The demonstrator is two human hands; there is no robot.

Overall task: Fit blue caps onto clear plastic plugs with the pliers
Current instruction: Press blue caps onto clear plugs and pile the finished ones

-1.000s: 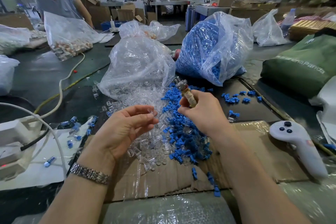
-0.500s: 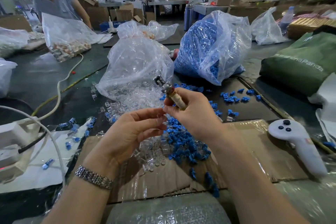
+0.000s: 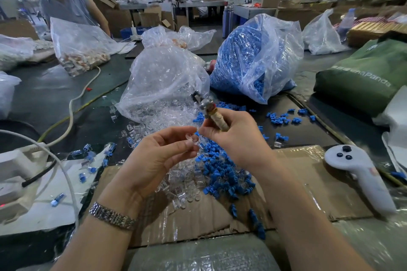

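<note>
My left hand pinches a clear plastic plug between thumb and fingertips, above the loose pile. My right hand grips the pliers by their tape-wrapped handle, metal jaws pointing up and away. Its fingertips touch the plug from the right, with a bit of blue showing there. Beneath both hands lie a heap of blue caps and a heap of clear plugs on a cardboard sheet.
A bag of clear plugs and a bag of blue caps stand behind. Finished pieces lie at left near white cables. A white controller rests at right beside a green bag. Another person stands far left.
My right hand with the pliers moved left toward my left hand, until the fingertips of both meet at the clear plug. My left hand rose slightly.
</note>
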